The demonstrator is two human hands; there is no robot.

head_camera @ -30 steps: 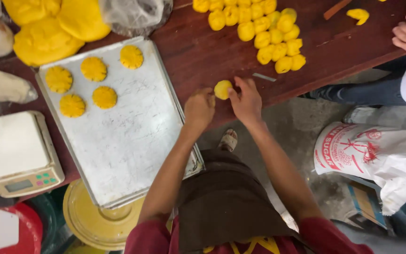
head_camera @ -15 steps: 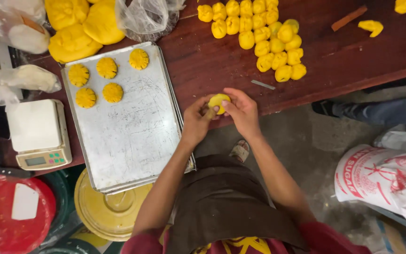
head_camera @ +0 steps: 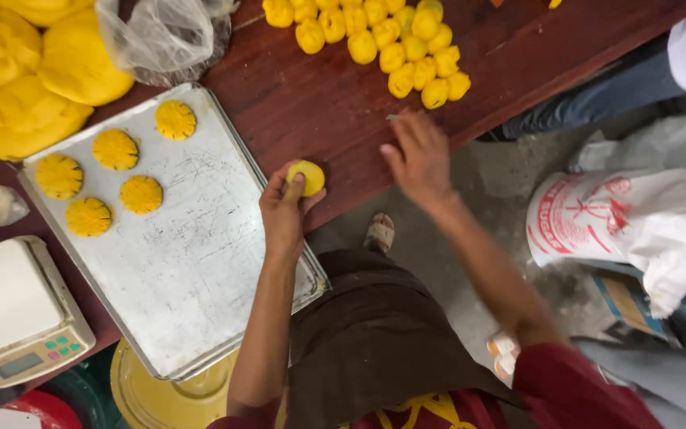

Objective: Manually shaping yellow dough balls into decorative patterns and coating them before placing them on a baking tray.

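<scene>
the left hand (head_camera: 286, 208) grips one small round yellow dough ball (head_camera: 306, 177), thumb lying across its near face and the other fingers curled under it, just off the right edge of the scratched rectangular metal baking tray (head_camera: 192, 270). the ball is round, so it shows no real long axis. the right hand (head_camera: 418, 155) holds nothing: its fingers are spread and loose, stretched over the dark red wooden table (head_camera: 319, 103), with the fingertips (head_camera: 400, 121) aimed up and to the right. the cluster of yellow dough balls (head_camera: 383, 40) lies straight beyond those fingertips, near but not touching, and the right hand is plainly the nearer one to it; the left hand is well apart from it. about seventeen balls show in the cluster, though the frame's top edge cuts off some, so the count is rough. five flattened scored yellow dough discs (head_camera: 117, 149) sit on the tray's far left part, to the left of the left hand's fingers and apart from them. three large yellow dough lumps (head_camera: 25, 115) lie beyond the tray's corner, beside a crumpled clear plastic bag (head_camera: 164, 36). one white digital kitchen scale (head_camera: 17, 310) stands left of the tray, on the near side.
</scene>
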